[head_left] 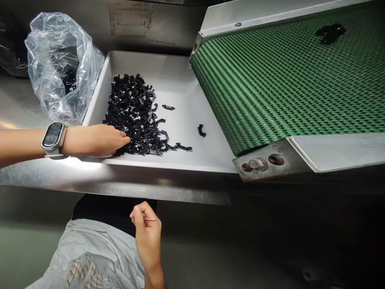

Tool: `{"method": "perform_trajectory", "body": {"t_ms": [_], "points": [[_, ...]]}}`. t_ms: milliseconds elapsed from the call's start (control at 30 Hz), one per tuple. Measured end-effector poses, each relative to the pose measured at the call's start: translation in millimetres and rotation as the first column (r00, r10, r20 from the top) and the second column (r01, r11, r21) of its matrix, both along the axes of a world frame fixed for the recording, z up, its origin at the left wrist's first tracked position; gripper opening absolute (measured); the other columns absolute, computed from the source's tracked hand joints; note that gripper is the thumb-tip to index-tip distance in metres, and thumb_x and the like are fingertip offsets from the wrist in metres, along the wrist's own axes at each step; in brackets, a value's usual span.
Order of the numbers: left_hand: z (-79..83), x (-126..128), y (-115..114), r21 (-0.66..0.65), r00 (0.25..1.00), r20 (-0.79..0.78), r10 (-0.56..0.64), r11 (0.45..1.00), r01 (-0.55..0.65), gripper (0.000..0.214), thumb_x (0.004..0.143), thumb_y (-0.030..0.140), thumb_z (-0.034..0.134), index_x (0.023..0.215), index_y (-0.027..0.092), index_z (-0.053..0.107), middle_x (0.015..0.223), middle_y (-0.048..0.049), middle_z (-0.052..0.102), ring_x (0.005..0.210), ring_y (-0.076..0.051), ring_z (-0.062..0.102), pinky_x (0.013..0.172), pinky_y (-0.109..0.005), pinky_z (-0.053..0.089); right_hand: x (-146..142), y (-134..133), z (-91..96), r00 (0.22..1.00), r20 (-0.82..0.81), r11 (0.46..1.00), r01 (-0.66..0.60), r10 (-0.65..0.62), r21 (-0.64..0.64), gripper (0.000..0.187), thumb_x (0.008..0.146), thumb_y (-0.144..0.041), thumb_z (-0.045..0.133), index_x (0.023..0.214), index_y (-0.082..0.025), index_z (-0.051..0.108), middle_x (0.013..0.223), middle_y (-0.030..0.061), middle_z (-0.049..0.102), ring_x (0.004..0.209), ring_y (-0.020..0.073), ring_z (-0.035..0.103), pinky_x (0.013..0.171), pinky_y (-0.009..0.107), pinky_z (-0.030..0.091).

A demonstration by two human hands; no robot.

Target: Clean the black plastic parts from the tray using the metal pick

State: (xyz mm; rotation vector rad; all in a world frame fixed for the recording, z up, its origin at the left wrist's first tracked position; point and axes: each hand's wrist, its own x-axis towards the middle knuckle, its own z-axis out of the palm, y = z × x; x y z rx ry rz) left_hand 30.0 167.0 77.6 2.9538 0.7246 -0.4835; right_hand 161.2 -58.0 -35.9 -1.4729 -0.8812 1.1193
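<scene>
My left hand (106, 139), with a grey watch (53, 135) on its wrist, reaches over the near left wall of a white tray (186, 84). Its curled fingers press into the lower edge of a heap of small black plastic parts (132, 108); whether a part is between them is hidden. Closer to my body, below the table edge, my right hand (148, 233) is closed with thumb against fingers. A short thin metal rod (151, 220) pokes out of that grip; the rest of it is covered.
Two loose black parts, a flat one (168, 107) and a curved one (201, 130), lie right of the heap. A green conveyor belt (270, 88) overhangs the tray's right end, bearing a dark clump (331, 33). Left stands a clear plastic bag (60, 64) with black parts inside.
</scene>
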Motion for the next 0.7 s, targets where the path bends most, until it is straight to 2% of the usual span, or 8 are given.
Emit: {"method": "perform_trajectory", "body": {"t_ms": [100, 233, 367, 500, 700], "points": [[0.5, 1, 5, 0.035, 0.995, -0.063, -0.082, 0.996, 0.084, 0.023, 0.094, 0.013, 0.046, 0.108, 0.017, 0.064, 0.093, -0.0081, 0.073, 0.069, -0.021, 0.065, 0.059, -0.032, 0.036, 1, -1, -1.2, 1.0, -0.001, 1.0, 0.005, -0.005, -0.003, 0.047, 0.09, -0.057, 0.053, 0.061, -0.02, 0.052, 0.055, -0.0013, 0.05, 0.051, 0.0099, 0.043, 0.047, 0.021, 0.036], [4.7, -2, 17, -0.033, 0.999, 0.013, -0.041, 0.999, 0.042, 0.016, 0.095, 0.021, 0.051, 0.101, 0.022, 0.065, 0.095, -0.0047, 0.074, 0.073, -0.019, 0.066, 0.063, -0.03, 0.038, 4, -1, -2.9, 1.0, -0.005, 1.0, 0.01, -0.01, -0.006, 0.048, 0.09, -0.058, 0.052, 0.061, -0.02, 0.051, 0.054, -0.0025, 0.047, 0.05, 0.0092, 0.04, 0.046, 0.021, 0.033], [11.6, -5, 24, -0.115, 0.997, 0.073, 0.028, 0.993, -0.019, 0.018, 0.093, 0.02, 0.051, 0.1, 0.024, 0.067, 0.093, -0.0015, 0.075, 0.075, -0.016, 0.066, 0.067, -0.027, 0.041, 4, 1, -3.8, 1.0, -0.008, 1.0, 0.011, -0.011, -0.011, 0.049, 0.09, -0.059, 0.052, 0.061, -0.02, 0.05, 0.054, -0.0038, 0.043, 0.05, 0.0087, 0.036, 0.046, 0.021, 0.032], [18.2, -6, 23, -0.103, 0.994, 0.081, 0.08, 0.992, -0.071, 0.017, 0.091, 0.021, 0.053, 0.098, 0.023, 0.069, 0.09, -0.0017, 0.075, 0.069, -0.015, 0.063, 0.065, -0.027, 0.041, 2, 3, -2.4, 1.0, -0.006, 1.0, -0.002, 0.002, -0.008, 0.05, 0.09, -0.061, 0.051, 0.061, -0.02, 0.05, 0.054, -0.0043, 0.041, 0.049, 0.0084, 0.033, 0.046, 0.021, 0.031], [21.7, -11, 22, -0.08, 0.984, 0.128, 0.127, 0.99, -0.117, 0.022, 0.094, 0.024, 0.051, 0.106, 0.022, 0.069, 0.089, -0.003, 0.076, 0.066, -0.015, 0.065, 0.063, -0.027, 0.042, 1, 4, -1.3, 1.0, 0.007, 1.0, -0.011, 0.011, -0.005, 0.05, 0.09, -0.061, 0.051, 0.06, -0.021, 0.049, 0.054, -0.006, 0.035, 0.049, 0.0082, 0.028, 0.045, 0.021, 0.028]]}}
